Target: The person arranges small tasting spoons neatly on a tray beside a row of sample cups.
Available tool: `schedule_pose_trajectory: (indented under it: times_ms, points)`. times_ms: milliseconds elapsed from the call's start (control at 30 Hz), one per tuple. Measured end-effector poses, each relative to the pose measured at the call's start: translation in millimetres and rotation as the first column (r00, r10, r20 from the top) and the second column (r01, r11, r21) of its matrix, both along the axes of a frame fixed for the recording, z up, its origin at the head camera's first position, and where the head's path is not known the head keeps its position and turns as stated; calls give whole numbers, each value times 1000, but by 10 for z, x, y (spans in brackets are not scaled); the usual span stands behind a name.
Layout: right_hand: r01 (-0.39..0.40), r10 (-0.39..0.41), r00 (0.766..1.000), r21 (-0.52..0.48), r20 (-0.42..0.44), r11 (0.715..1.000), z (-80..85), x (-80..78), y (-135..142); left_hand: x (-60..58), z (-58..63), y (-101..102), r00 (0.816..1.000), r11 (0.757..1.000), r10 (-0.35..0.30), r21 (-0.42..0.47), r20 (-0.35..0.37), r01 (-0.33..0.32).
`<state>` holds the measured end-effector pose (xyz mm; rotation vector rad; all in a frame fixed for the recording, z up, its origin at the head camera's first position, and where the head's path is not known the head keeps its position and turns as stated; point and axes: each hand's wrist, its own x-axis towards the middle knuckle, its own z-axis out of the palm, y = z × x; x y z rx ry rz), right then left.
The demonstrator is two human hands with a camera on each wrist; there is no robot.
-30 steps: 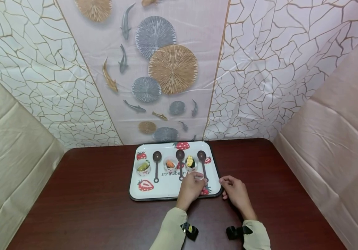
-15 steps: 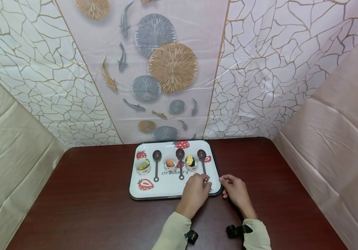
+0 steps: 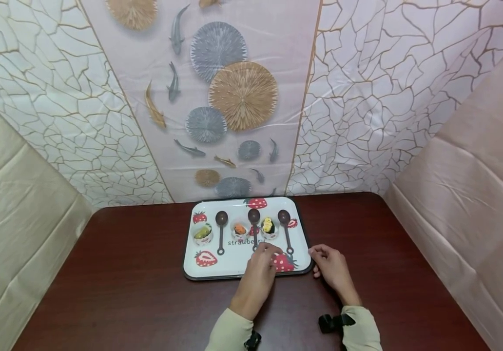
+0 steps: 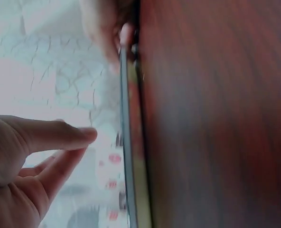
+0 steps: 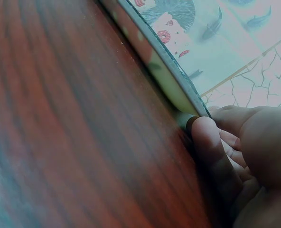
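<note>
My left hand (image 3: 258,273) is over the front of the white strawberry-print tray (image 3: 238,265). Its fingertips are right at the ring end of the middle brown spoon (image 3: 254,215). In the left wrist view the thumb and a finger (image 4: 79,137) come together at their tips, with nothing visible between them. My right hand (image 3: 332,268) grips the tray's front right corner; in the right wrist view the thumb (image 5: 208,137) lies against the rim. The right brown spoon (image 3: 284,217) lies on the tray with its handle pointing toward me.
Another brown spoon (image 3: 222,218) lies further left on the tray. Between the spoons sit small cups with a green filling (image 3: 203,232), an orange filling (image 3: 240,228) and a yellow filling (image 3: 268,224). A dark wood table (image 3: 124,282) carries the tray; patterned cloth (image 3: 242,97) hangs behind.
My left hand has moved away from the right spoon's handle, leftward to the middle spoon's lower end. The right spoon's ring end now shows. My right hand has stayed at the tray's corner.
</note>
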<state>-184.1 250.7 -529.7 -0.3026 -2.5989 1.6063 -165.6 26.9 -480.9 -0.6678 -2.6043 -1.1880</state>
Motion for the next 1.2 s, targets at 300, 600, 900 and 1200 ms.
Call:
schedule_pose_trajectory:
  times_ms: [300, 600, 900, 1200]
  points:
    - [5, -5, 1000, -2, 4, 1000, 7, -8, 32, -99, -8, -550, 982, 982, 190, 13, 8, -190]
    - [23, -23, 1000, 19, -4, 1000, 3, 25, 38, -145, 47, -1165, 908, 908, 418, -6, -28, -418]
    - [12, -12, 1000, 210, -1, 978, 95, 88, -46, -180, -22, -1711, 836, 861, 508, -87, 206, -502]
    - [-21, 10, 999, 277, 43, 961, 111, 50, -118, -180, -110, -2035, 782, 887, 452, -118, 429, -447]
